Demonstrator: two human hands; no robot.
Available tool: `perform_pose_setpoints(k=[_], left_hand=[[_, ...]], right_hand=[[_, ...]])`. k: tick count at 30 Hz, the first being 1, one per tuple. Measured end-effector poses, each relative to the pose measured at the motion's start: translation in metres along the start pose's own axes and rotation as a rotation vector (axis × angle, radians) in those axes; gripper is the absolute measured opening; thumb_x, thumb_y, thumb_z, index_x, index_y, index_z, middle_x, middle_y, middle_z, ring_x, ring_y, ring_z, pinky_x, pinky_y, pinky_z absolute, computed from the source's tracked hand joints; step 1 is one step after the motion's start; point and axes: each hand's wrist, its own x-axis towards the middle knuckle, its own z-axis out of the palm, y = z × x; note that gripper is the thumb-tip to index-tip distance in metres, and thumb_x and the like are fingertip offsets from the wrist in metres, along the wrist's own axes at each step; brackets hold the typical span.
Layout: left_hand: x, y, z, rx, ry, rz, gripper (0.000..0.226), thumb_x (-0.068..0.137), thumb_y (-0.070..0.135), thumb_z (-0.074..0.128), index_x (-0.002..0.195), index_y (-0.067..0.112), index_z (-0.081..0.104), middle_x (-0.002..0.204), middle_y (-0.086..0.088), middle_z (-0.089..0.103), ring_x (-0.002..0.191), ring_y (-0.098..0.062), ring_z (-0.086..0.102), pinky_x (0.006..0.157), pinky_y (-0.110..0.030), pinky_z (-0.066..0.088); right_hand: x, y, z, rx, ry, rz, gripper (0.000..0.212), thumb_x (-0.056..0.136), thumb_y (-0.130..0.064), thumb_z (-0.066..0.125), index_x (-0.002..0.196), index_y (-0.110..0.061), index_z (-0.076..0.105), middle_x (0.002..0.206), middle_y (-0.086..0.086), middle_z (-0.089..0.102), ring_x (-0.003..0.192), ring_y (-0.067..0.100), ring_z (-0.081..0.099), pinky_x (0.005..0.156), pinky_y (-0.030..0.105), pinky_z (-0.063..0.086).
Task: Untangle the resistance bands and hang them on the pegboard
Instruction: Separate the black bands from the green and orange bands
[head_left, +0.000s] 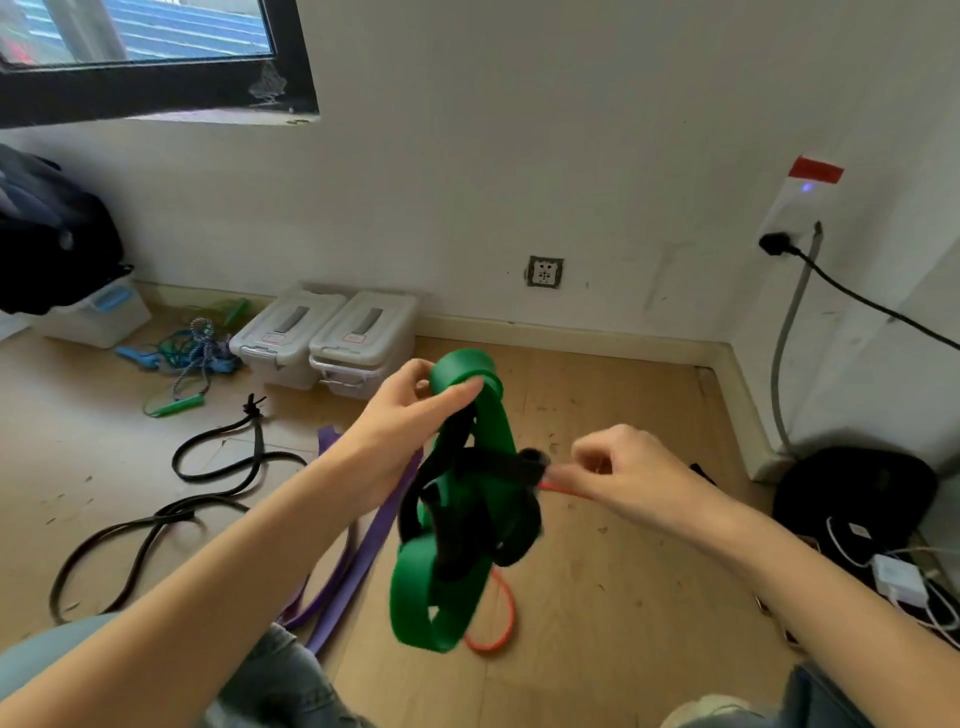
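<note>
A wide green resistance band (498, 441) hangs in the air, knotted together with a black band (457, 540) and a thin red band (493, 639). My left hand (410, 415) grips the green band's top loop. My right hand (618, 462) pinches the black band's end beside the red band, at the tangle's right side. A purple band (358, 556) lies on the wooden floor under my left forearm. No pegboard is in view.
A long black rope (156, 514) snakes over the floor at left. Two lidded plastic boxes (332, 338) stand by the wall, with coloured skipping ropes (192, 348) beside them. A dark bag (852, 493) and chargers with cables (898, 577) sit at right.
</note>
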Motion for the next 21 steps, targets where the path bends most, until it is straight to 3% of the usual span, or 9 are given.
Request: perform_pose_setpoints(k=[2, 5, 7, 9, 13, 15, 18, 20, 21], left_hand=[[-0.006, 0.0, -0.001, 0.127, -0.16, 0.03, 0.036, 0.072, 0.027, 0.076, 0.096, 0.011, 0.055, 0.09, -0.006, 0.069, 0.079, -0.02, 0.069, 0.063, -0.026, 0.053], [-0.012, -0.001, 0.002, 0.174, -0.314, 0.083, 0.03, 0.074, 0.019, 0.069, 0.099, 0.013, 0.055, 0.096, -0.005, 0.068, 0.086, -0.023, 0.068, 0.067, -0.028, 0.054], [-0.01, 0.005, -0.001, 0.049, -0.321, 0.116, 0.028, 0.074, 0.012, 0.066, 0.1, 0.011, 0.054, 0.093, -0.004, 0.067, 0.083, -0.021, 0.067, 0.066, -0.026, 0.053], [-0.007, 0.01, -0.007, -0.093, -0.289, 0.13, 0.027, 0.072, 0.007, 0.062, 0.098, 0.008, 0.053, 0.087, -0.004, 0.066, 0.079, -0.018, 0.065, 0.066, -0.024, 0.053], [0.002, 0.013, -0.012, -0.146, -0.26, 0.084, 0.024, 0.069, 0.007, 0.061, 0.092, 0.01, 0.056, 0.082, -0.005, 0.068, 0.077, -0.018, 0.067, 0.066, -0.024, 0.054], [0.004, 0.012, -0.016, -0.024, -0.23, 0.056, 0.033, 0.066, 0.012, 0.065, 0.098, 0.014, 0.055, 0.088, -0.004, 0.069, 0.079, -0.018, 0.069, 0.066, -0.023, 0.054], [0.005, 0.005, -0.019, 0.382, -0.276, 0.006, 0.062, 0.066, 0.028, 0.079, 0.119, 0.027, 0.046, 0.105, -0.004, 0.065, 0.09, -0.015, 0.069, 0.072, -0.021, 0.054], [0.006, -0.007, -0.015, 0.722, -0.289, 0.108, 0.059, 0.069, 0.029, 0.08, 0.118, 0.028, 0.046, 0.098, 0.004, 0.064, 0.09, -0.012, 0.067, 0.07, -0.014, 0.052], [0.008, -0.01, -0.014, 0.862, -0.205, 0.187, 0.05, 0.072, 0.028, 0.078, 0.113, 0.025, 0.051, 0.096, 0.006, 0.063, 0.09, -0.01, 0.065, 0.068, -0.011, 0.05]], right_hand=[[0.003, 0.001, -0.006, 0.025, 0.121, -0.037, 0.023, 0.086, -0.044, 0.059, 0.084, -0.02, 0.062, 0.081, -0.01, 0.061, 0.074, 0.001, 0.055, 0.064, 0.018, 0.044], [0.004, -0.004, -0.002, 0.241, -0.035, -0.072, 0.041, 0.082, -0.051, 0.055, 0.114, -0.026, 0.059, 0.112, -0.01, 0.063, 0.103, 0.004, 0.058, 0.09, 0.025, 0.048], [0.002, -0.009, 0.007, 0.392, -0.185, -0.072, 0.043, 0.08, -0.058, 0.044, 0.113, -0.036, 0.058, 0.111, -0.015, 0.066, 0.103, -0.003, 0.059, 0.089, 0.019, 0.048], [0.0, -0.011, 0.014, 0.435, -0.224, -0.098, 0.038, 0.081, -0.056, 0.045, 0.11, -0.036, 0.059, 0.107, -0.017, 0.067, 0.099, -0.007, 0.059, 0.08, 0.013, 0.048], [0.0, -0.01, 0.012, 0.349, -0.03, -0.171, 0.024, 0.086, -0.027, 0.063, 0.106, -0.013, 0.065, 0.1, 0.003, 0.069, 0.092, 0.011, 0.066, 0.081, 0.031, 0.055], [0.0, -0.007, 0.005, 0.325, 0.064, -0.151, 0.013, 0.085, -0.023, 0.065, 0.095, -0.016, 0.07, 0.088, 0.0, 0.071, 0.083, 0.01, 0.067, 0.077, 0.029, 0.056], [-0.003, -0.003, -0.001, 0.212, 0.103, -0.143, 0.004, 0.083, -0.024, 0.068, 0.084, -0.023, 0.071, 0.077, -0.006, 0.069, 0.075, 0.008, 0.066, 0.069, 0.024, 0.055], [-0.005, -0.004, 0.0, 0.109, 0.064, -0.167, 0.008, 0.082, -0.025, 0.069, 0.088, -0.022, 0.073, 0.078, -0.01, 0.069, 0.077, 0.002, 0.064, 0.067, 0.017, 0.052], [-0.006, -0.004, 0.0, 0.07, 0.055, -0.187, 0.01, 0.081, -0.025, 0.07, 0.09, -0.022, 0.074, 0.075, -0.015, 0.067, 0.077, -0.004, 0.061, 0.065, 0.012, 0.049]])
